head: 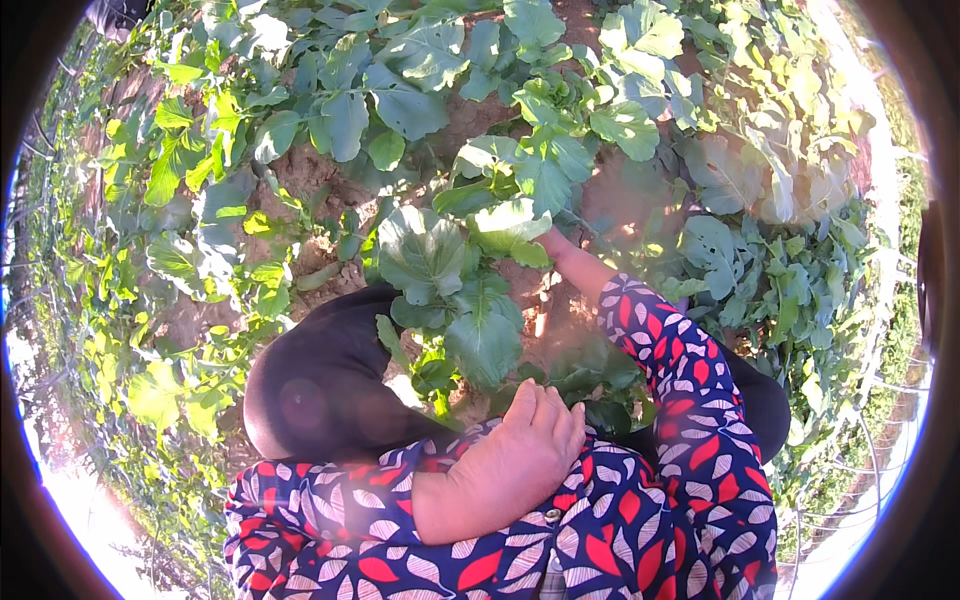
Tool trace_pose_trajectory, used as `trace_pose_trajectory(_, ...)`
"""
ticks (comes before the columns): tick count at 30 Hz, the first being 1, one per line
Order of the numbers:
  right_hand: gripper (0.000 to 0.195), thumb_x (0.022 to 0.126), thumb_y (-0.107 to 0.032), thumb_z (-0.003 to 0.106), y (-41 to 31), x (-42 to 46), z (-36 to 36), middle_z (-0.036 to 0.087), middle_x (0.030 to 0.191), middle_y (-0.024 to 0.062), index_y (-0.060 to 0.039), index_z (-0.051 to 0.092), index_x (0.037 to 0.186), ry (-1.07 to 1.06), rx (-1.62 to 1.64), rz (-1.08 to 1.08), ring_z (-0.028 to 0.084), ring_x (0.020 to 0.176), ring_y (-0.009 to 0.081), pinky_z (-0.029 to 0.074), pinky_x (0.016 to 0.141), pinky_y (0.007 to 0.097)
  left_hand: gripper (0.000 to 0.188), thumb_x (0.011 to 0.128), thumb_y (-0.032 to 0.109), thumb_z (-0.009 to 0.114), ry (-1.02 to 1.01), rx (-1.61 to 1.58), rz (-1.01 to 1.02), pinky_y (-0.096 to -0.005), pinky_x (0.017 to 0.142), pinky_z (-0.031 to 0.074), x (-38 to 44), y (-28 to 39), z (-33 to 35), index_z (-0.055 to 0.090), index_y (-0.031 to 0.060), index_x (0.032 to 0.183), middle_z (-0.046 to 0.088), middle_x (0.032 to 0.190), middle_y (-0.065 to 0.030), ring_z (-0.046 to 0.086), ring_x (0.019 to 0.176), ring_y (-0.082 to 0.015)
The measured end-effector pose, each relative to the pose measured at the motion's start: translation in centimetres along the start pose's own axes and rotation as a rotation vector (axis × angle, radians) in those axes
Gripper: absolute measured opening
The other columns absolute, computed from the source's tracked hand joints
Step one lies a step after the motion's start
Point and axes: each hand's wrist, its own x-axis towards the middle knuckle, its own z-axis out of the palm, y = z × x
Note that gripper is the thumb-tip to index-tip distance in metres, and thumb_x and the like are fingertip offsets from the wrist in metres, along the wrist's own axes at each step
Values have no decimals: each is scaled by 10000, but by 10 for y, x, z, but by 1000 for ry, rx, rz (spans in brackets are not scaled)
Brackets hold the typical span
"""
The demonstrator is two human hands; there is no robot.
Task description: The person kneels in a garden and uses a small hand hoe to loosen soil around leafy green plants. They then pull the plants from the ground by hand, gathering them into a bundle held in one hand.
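Observation:
My left hand (532,431) rests near my belly, at the front of my leaf-patterned shirt (600,525), its back towards the camera and its fingers bent; what lies under them is hidden. With the arm stretched forward, my right hand (553,241) reaches in under the broad leaves of a leafy green plant (510,225). Only its wrist side shows, and its fingers are hidden by the foliage. Between my bent knees stands another broad-leaved green plant (480,337), its leaves partly sunlit.
Rows of leafy plants (345,105) spread ahead and to both sides, with brown soil (300,172) showing between them. My dark-trousered left knee (307,375) juts out beside the central plant. Thin curved rods (874,450) run along the right edge.

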Motion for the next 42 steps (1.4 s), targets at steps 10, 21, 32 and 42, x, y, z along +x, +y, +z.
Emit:
trace_pose_trajectory(10, 360, 900, -342, 460, -37, 4, -3, 619, 1119, 112, -129, 550, 1177, -55, -481, 4, 613, 936, 336, 488, 820, 409, 418, 842, 188, 475, 24, 14, -7, -413, 928, 435, -3, 3, -2, 543, 3, 1210, 598, 1035, -178, 575, 982, -291)
trace_pose_trajectory(21, 244, 810, -264, 580, -17, -18, -106, 632, 945, 199, -52, 613, 925, 114, -426, 250, 600, 896, 374, 478, 778, 465, 437, 816, 179, 513, 70, -13, 74, -406, 930, 435, -5, 5, -19, 531, 26, 1225, 597, 1044, -154, 575, 991, -265)
trace_pose_trajectory(32, 275, 840, -267, 590, 14, 34, -126, 642, 932, 157, -41, 579, 996, 822, -418, 365, 567, 994, 348, 453, 846, 453, 462, 790, 165, 509, 128, -157, 94, -382, 900, 444, 4, -22, -43, 512, 16, 1227, 573, 1012, -141, 560, 942, -245)
trace_pose_trajectory(42, 450, 928, -352, 405, 63, 96, -147, 633, 1014, 174, -59, 458, 1266, -1, -843, 300, 605, 977, 356, 484, 807, 483, 479, 780, 140, 510, 20, -380, -62, -426, 978, 396, 26, -38, -64, 491, 16, 1243, 555, 1045, -183, 530, 1025, -306)
